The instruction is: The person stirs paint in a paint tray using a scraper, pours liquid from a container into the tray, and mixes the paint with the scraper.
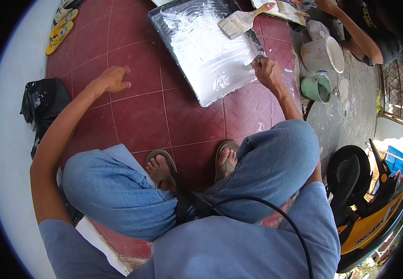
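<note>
A black paint tray (192, 69), coated with wet white paint, lies on the red tiles in front of me. My right hand (267, 73) is closed at the tray's right edge, with its fingers on the rim; the fingertips are partly hidden. My left hand (113, 79) hangs over the tiles left of the tray, thumb and fingers apart, holding nothing. A wide paintbrush (238, 23) with a pale wooden handle and red tip rests across the tray's far right side, its bristles white with paint.
At the upper right another person's arm (361, 35) reaches toward a second tray (299, 18) with a brush on it. A white bucket (320, 55) and green pail (315, 88) stand on concrete. Black plastic bag (45, 100) and yellow sandals (61, 32) lie left; a motorbike (368, 209) stands right.
</note>
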